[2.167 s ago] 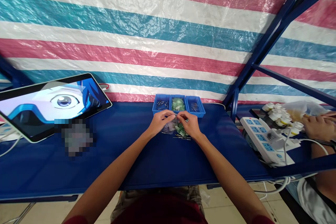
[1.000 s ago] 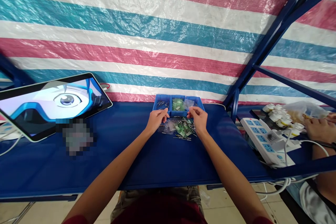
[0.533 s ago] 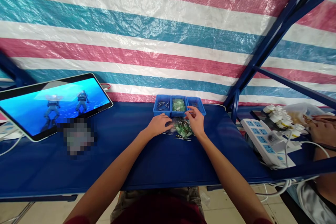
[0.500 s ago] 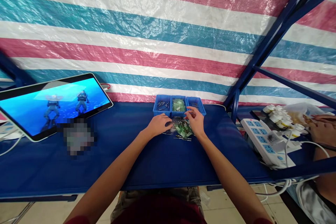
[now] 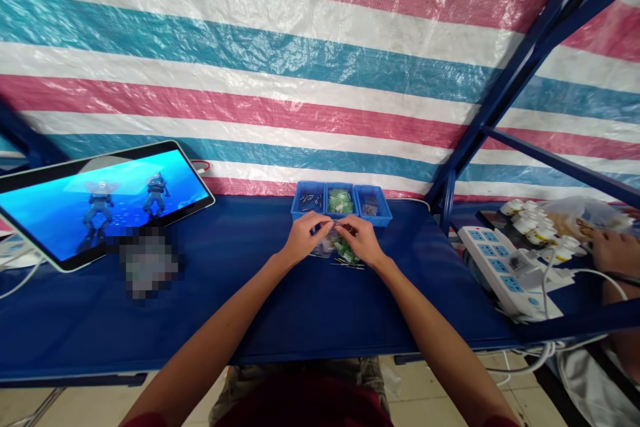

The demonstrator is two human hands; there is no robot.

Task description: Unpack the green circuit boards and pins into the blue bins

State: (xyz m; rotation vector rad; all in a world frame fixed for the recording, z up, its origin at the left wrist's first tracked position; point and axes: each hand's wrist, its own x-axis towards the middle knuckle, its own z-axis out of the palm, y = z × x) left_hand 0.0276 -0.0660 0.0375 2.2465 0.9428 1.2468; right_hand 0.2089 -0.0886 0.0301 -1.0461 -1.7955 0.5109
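Observation:
My left hand (image 5: pixel 306 237) and my right hand (image 5: pixel 361 239) meet over a small heap, their fingertips pinched close together. Whatever lies between the fingers is too small to make out. Under them is a heap of green pieces (image 5: pixel 346 252) mixed with thin dark and metallic sticks (image 5: pixel 349 265), and clear plastic pieces (image 5: pixel 325 247) lie on its left side. Just behind stands a blue three-part bin (image 5: pixel 382 219). Its left part holds dark thin pieces (image 5: pixel 311 201), the middle one green pieces (image 5: pixel 341 200), the right one small clear or brownish pieces (image 5: pixel 370 205).
A tablet (image 5: pixel 107 200) leans at the left, beside a blurred-out item (image 5: pixel 150 263). On the right are a white power strip (image 5: pixel 503 273) with cables, several white bottles (image 5: pixel 540 232), a plastic bag (image 5: pixel 575 215) and another person's hand (image 5: pixel 615 253). A blue metal frame (image 5: pixel 520 73) rises there.
My right hand has come from the bin's right part down and left to meet my left hand over the heap. The fingers of both have closed together. The other person's hand has shifted.

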